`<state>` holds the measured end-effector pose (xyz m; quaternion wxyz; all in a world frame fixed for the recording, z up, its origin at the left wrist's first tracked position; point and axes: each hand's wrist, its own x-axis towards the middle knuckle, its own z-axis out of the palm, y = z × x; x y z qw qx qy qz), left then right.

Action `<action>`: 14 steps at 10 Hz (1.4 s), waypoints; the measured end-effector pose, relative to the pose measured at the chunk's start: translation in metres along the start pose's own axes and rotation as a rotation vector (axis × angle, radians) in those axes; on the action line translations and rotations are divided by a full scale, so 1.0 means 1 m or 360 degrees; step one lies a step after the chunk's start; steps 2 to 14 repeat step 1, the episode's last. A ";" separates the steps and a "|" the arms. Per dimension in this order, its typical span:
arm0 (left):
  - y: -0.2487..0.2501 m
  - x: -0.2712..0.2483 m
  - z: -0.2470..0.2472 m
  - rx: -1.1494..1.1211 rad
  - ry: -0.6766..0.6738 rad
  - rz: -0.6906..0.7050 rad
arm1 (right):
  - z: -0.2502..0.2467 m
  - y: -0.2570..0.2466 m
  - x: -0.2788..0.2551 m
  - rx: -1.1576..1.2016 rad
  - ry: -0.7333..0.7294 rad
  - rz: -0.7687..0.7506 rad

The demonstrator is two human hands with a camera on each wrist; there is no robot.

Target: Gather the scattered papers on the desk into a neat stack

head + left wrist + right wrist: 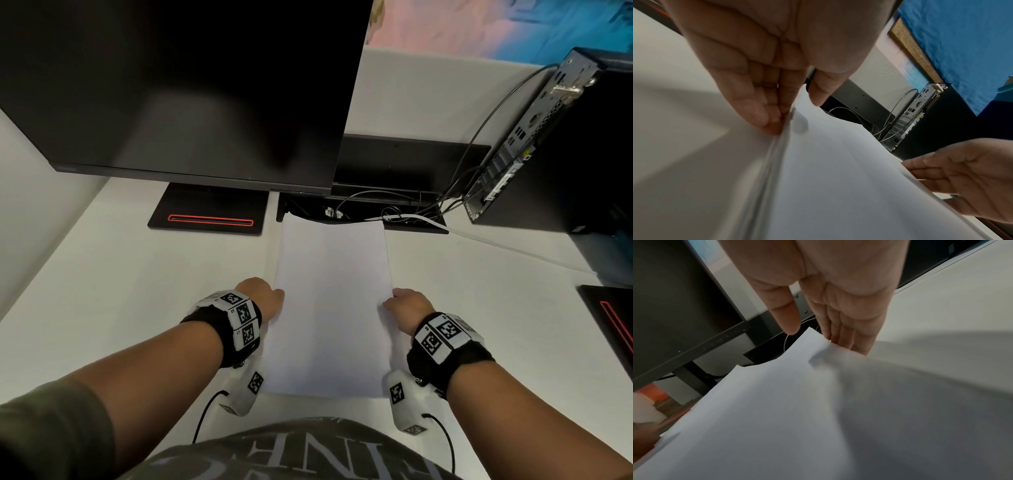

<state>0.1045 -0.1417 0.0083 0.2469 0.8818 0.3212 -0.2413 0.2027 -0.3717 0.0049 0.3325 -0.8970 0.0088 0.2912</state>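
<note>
Clearly, head view:
Papers: the stack of papers (332, 301) lies lengthwise in the middle of the table (120, 274), its far end just short of the cable slot at the back edge, its near end close to the front edge by the person's body.
Handling: judged light, thin and floppy; the sheets likely slide over one another, so the long edges are the place to take hold, squeezing inward from both sides.
Left hand (262, 294): set against the left long edge, forearm reaching in from the near left; the fingers are hidden behind the back of the hand.
Right hand (407, 310): mirrors it at the right long edge, knuckles up.

Left wrist view:
Left hand (764, 68): fingers (758, 105) extended and close together, tips pressing the sheet edges (766, 162), thumb lying over the top sheet; the layered edges show, not yet flush.
Right hand (962, 175): across the paper, fingers straight, tucked at the opposite edge.

Right wrist view:
Right hand (838, 288): fingers (851, 332) straight, pointing down, tips touching the paper's edge; thumb free above a raised corner.
Papers (787, 402): corners at the far end are staggered, so the pile seems only roughly squared.
Grip: neither hand curls round the sheets; both press flat.
</note>
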 end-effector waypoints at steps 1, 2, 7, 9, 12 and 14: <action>-0.018 -0.005 -0.006 -0.0306 0.0158 0.0144 | -0.007 0.016 -0.009 0.0244 0.0221 0.0003; -0.018 -0.005 -0.006 -0.0306 0.0158 0.0144 | -0.007 0.016 -0.009 0.0244 0.0221 0.0003; -0.018 -0.005 -0.006 -0.0306 0.0158 0.0144 | -0.007 0.016 -0.009 0.0244 0.0221 0.0003; -0.018 -0.005 -0.006 -0.0306 0.0158 0.0144 | -0.007 0.016 -0.009 0.0244 0.0221 0.0003; -0.018 -0.005 -0.006 -0.0306 0.0158 0.0144 | -0.007 0.016 -0.009 0.0244 0.0221 0.0003; -0.018 -0.005 -0.006 -0.0306 0.0158 0.0144 | -0.007 0.016 -0.009 0.0244 0.0221 0.0003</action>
